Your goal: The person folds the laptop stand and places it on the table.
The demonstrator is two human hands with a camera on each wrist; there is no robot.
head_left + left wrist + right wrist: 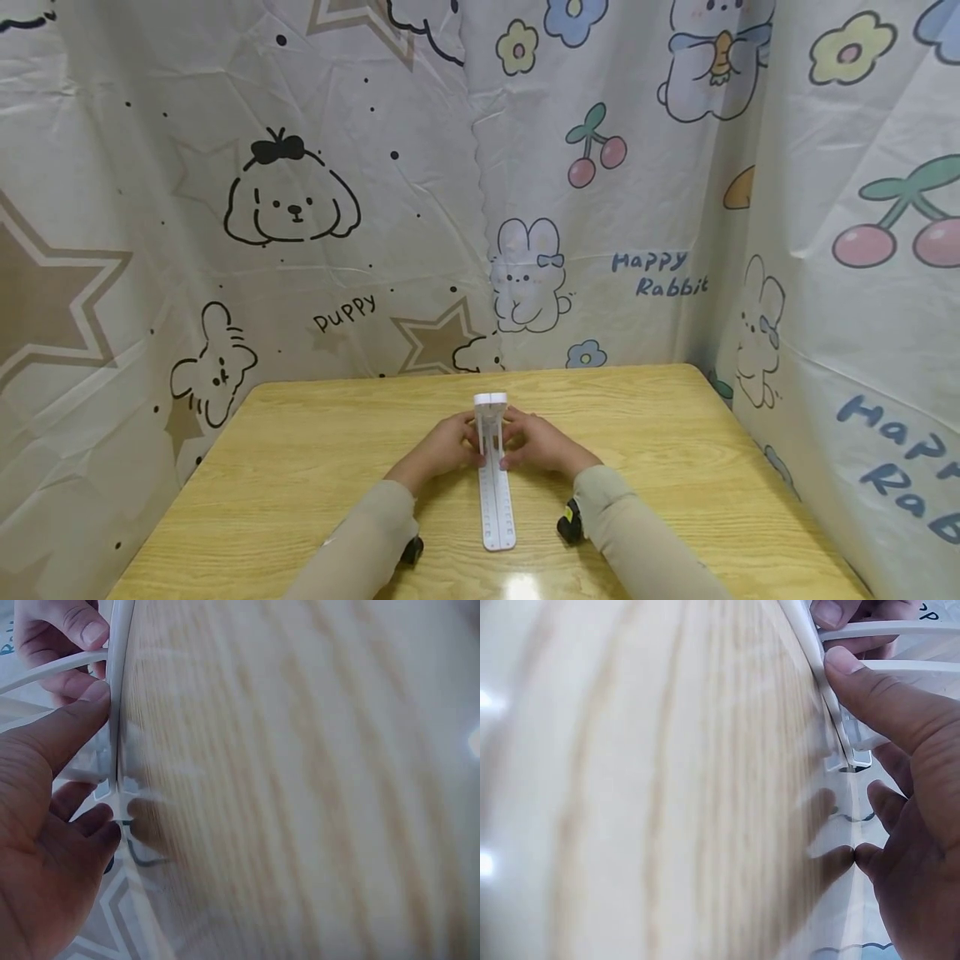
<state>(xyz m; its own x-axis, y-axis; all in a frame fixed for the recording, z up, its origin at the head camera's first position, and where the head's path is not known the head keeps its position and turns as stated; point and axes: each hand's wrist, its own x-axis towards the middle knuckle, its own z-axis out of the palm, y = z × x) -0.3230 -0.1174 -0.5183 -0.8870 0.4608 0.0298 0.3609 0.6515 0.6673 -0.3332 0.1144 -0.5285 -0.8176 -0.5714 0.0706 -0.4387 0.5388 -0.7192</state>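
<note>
A white plastic folding stand [497,508] stands on the table between my hands, its long notched base pointing toward me and its raised end at the back. My left hand [450,443] holds it from the left, thumb at the base and fingers reaching behind. From the right, my right hand [543,443] holds it the same way. In the left wrist view, the left thumb [82,712] lies against the stand's edge [116,682]. The right wrist view has the right thumb [847,664] on the base rail [810,645], with the other fingers partly hidden behind.
The wooden table [315,500] reaches back to a printed curtain [420,208], which also hangs along the left and right sides. Black wrist devices [570,523] sit below both sleeves. Light glares off the table's front edge.
</note>
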